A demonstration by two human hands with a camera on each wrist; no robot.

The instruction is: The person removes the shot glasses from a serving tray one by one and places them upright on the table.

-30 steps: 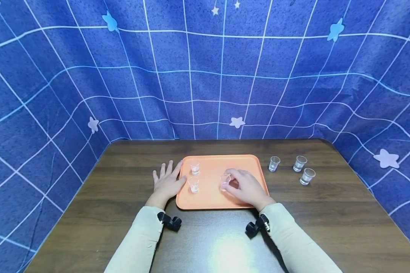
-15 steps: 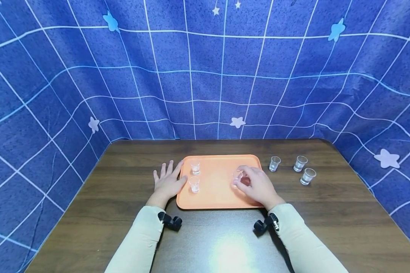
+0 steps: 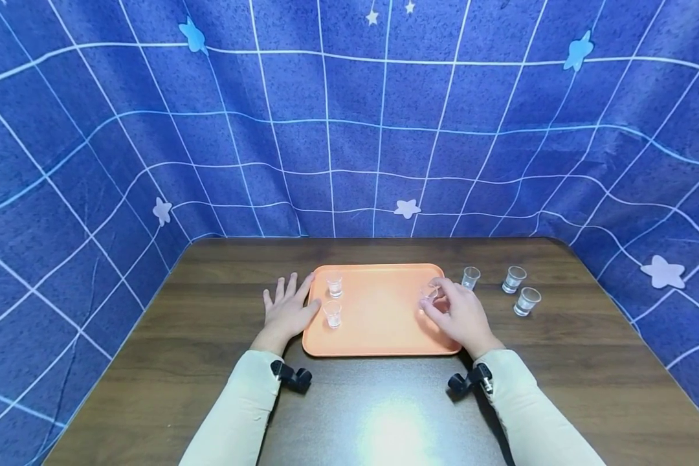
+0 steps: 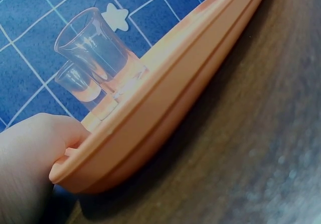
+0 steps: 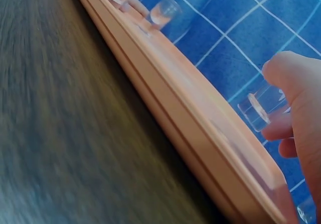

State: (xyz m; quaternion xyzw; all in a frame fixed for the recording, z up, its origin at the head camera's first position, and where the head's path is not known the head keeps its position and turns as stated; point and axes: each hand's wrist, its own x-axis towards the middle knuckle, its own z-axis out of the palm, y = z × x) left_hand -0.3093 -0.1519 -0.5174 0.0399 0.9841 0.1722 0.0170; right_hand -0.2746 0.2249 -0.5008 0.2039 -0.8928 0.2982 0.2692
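Note:
An orange tray (image 3: pixel 384 330) lies on the wooden table. My left hand (image 3: pixel 285 318) rests at its left edge with fingers spread on the tabletop and the thumb on the rim. Close by, two clear shot glasses (image 3: pixel 333 315) stand upright on the tray's left side, one behind the other. My right hand (image 3: pixel 461 317) pinches another clear shot glass (image 5: pixel 256 111) between thumb and fingers over the right part of the tray. In the right wrist view this glass shows above the tray rim, its thick base toward the tray.
Right of the tray, three more shot glasses stand on the table: one near the tray (image 3: pixel 470 276), partly behind my right hand, one farther right (image 3: pixel 513 280) and one in front of that (image 3: pixel 527 301). A blue gridded curtain (image 3: pixel 349 142) hangs behind the table.
My right hand has moved to the right across the tray with the pinched shot glass, from near the middle to close to the right edge. My left hand stays in place.

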